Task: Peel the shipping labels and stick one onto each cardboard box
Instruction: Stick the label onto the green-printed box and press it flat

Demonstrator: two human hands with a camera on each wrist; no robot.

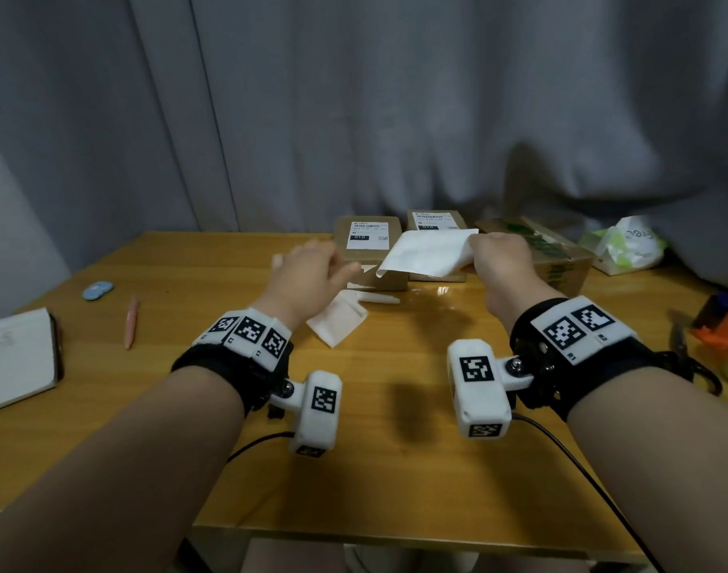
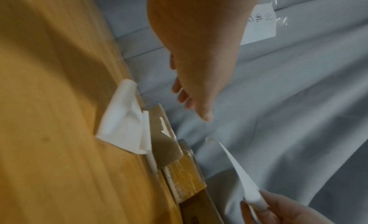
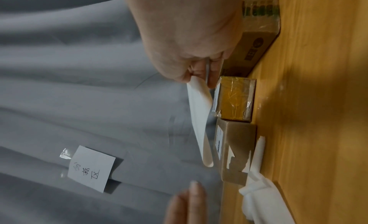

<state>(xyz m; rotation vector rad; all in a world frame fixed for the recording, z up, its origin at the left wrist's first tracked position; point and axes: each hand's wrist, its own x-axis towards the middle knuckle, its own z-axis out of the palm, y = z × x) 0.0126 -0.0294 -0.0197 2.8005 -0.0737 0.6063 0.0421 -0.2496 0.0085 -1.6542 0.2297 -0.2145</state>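
Note:
Two small cardboard boxes stand at the table's far edge, the left box (image 1: 368,246) and the right box (image 1: 434,223), each with a printed label on top. My right hand (image 1: 496,258) pinches one corner of a white label sheet (image 1: 426,252), held in the air over both boxes. That sheet (image 3: 200,122) hangs curved from my fingers (image 3: 199,73). My left hand (image 1: 312,268) hovers left of the boxes with fingers relaxed and nothing in it. Peeled backing sheets (image 1: 337,322) lie curled on the table below it.
A larger box with green tape (image 1: 552,258) stands at the right, a plastic bag (image 1: 624,246) behind it. A notebook (image 1: 17,357), a pink pen (image 1: 131,320) and blue discs (image 1: 98,290) lie at the left. Scissors (image 1: 678,339) and tape sit far right. A grey curtain (image 1: 354,117) hangs behind.

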